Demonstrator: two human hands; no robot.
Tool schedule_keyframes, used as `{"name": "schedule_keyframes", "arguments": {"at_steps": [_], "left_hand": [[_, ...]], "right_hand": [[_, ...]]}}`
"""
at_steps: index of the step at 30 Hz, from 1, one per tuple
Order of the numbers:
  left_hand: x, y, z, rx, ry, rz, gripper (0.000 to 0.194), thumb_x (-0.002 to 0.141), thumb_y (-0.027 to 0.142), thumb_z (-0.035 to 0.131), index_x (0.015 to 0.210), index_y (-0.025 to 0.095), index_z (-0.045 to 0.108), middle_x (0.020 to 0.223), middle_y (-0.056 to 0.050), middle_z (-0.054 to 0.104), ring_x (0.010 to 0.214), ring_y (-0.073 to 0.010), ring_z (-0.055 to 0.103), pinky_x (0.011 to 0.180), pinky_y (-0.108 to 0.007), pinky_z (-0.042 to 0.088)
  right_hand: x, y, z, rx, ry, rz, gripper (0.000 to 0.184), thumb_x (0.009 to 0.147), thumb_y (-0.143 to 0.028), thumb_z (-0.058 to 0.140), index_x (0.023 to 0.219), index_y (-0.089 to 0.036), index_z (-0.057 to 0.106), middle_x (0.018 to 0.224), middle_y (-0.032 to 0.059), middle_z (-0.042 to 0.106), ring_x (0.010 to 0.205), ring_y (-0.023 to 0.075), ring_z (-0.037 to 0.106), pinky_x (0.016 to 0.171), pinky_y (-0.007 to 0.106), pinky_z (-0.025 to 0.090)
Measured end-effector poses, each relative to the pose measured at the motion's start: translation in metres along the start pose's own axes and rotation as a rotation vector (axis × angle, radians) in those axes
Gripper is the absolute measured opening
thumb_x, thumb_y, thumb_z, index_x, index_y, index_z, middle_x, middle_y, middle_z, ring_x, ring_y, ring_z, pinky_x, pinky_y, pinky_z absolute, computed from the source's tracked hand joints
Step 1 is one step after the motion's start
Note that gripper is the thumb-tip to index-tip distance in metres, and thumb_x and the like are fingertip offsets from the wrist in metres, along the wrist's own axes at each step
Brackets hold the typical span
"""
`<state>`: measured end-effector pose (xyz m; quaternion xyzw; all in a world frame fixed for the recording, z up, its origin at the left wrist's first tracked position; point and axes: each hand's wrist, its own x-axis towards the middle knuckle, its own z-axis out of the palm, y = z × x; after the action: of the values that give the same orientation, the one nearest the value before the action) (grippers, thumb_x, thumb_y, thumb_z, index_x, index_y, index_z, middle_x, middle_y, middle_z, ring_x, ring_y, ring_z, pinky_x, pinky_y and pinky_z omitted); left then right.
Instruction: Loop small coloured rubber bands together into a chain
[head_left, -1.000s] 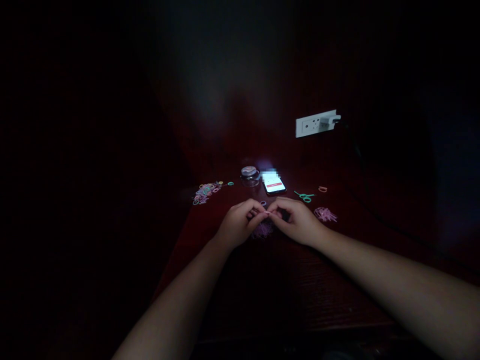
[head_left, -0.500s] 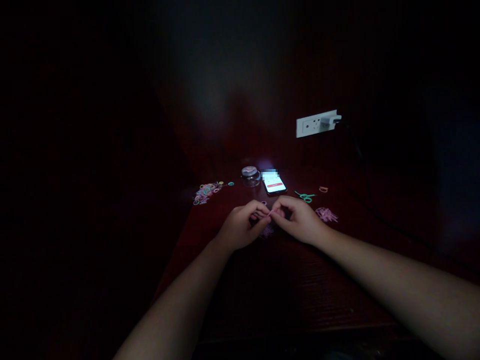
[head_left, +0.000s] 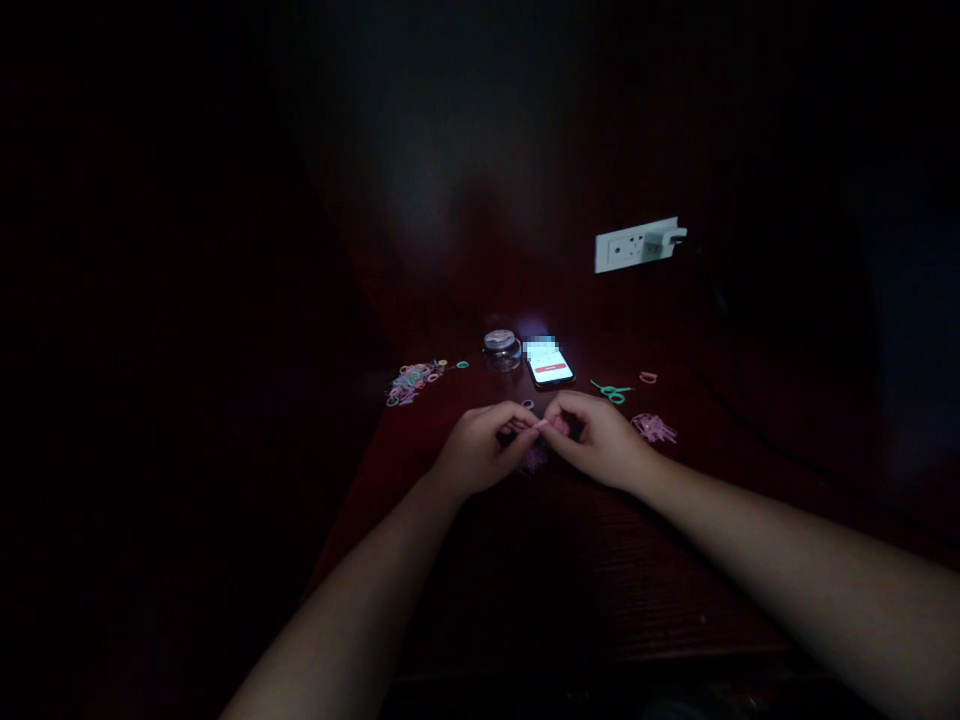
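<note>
Just below the frame's centre, the left hand (head_left: 480,448) and right hand (head_left: 598,440) pinch a pink strip (head_left: 541,424), seemingly light, soft, best gripped by its ends.

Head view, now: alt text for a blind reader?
Left hand and right hand pinch a small pink piece between them over a dark red table. Behind them are a lidded jar, a lit phone and green scissors; a multicolored pile lies left, a pink pile right.
</note>
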<state>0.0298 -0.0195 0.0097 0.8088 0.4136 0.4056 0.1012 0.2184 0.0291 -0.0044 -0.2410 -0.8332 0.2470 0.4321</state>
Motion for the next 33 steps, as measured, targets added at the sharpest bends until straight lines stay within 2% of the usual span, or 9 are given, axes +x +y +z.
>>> {"name": "schedule_keyframes", "arguments": {"at_steps": [3,6,14,21,26,33], "left_hand": [[-0.0001,-0.0011,0.0006,0.022,0.016,0.000,0.012,0.089,0.026,0.059,0.094,0.019,0.068,0.084,-0.004,0.072,0.072,-0.0134,0.065,0.067,-0.026,0.052],[-0.0004,-0.0021,0.0013,0.038,0.035,-0.004,0.012,0.089,0.026,0.060,0.095,0.020,0.069,0.085,-0.003,0.072,0.073,-0.0135,0.065,0.067,-0.026,0.051],[-0.0006,-0.0019,0.0033,-0.031,0.057,-0.048,0.009,0.088,0.026,0.061,0.091,0.019,0.067,0.083,-0.003,0.072,0.068,-0.0116,0.066,0.063,-0.023,0.052],[-0.0022,0.0004,0.0027,-0.134,-0.007,-0.057,0.011,0.086,0.025,0.062,0.094,0.018,0.061,0.080,-0.003,0.070,0.069,-0.0120,0.067,0.063,-0.023,0.054],[-0.0019,0.0005,0.0011,-0.110,-0.030,-0.038,0.009,0.086,0.022,0.060,0.093,0.018,0.062,0.079,-0.003,0.068,0.068,-0.0115,0.064,0.063,-0.023,0.053],[-0.0011,-0.0021,0.0011,-0.014,0.032,-0.044,0.007,0.087,0.024,0.060,0.086,0.018,0.063,0.078,-0.002,0.068,0.066,-0.0110,0.063,0.062,-0.022,0.051]], "right_hand": [[-0.0004,-0.0017,-0.0007,0.038,-0.005,-0.016,0.003,0.083,-0.018,0.060,0.085,-0.019,0.060,0.072,-0.0001,0.056,0.064,0.0131,0.052,0.059,0.025,0.043],[-0.0004,-0.0033,-0.0016,0.048,-0.016,-0.055,0.014,0.082,-0.013,0.057,0.094,-0.019,0.061,0.076,0.0007,0.058,0.068,0.0140,0.054,0.063,0.026,0.045],[0.0025,-0.0055,-0.0042,-0.033,0.037,-0.133,0.008,0.084,-0.013,0.056,0.081,-0.020,0.061,0.078,0.0027,0.059,0.074,0.0166,0.056,0.068,0.030,0.046],[0.0013,-0.0033,-0.0005,-0.022,0.046,-0.055,0.005,0.083,-0.016,0.059,0.080,-0.019,0.062,0.070,0.0003,0.059,0.065,0.0146,0.055,0.061,0.027,0.044],[-0.0005,-0.0016,0.0002,-0.009,0.040,-0.059,0.005,0.084,-0.016,0.059,0.081,-0.019,0.062,0.072,0.0005,0.059,0.066,0.0143,0.055,0.063,0.027,0.044],[-0.0012,-0.0028,-0.0011,-0.008,0.008,-0.070,0.004,0.083,-0.016,0.060,0.082,-0.020,0.060,0.074,0.0006,0.057,0.069,0.0151,0.055,0.065,0.027,0.044]]}}
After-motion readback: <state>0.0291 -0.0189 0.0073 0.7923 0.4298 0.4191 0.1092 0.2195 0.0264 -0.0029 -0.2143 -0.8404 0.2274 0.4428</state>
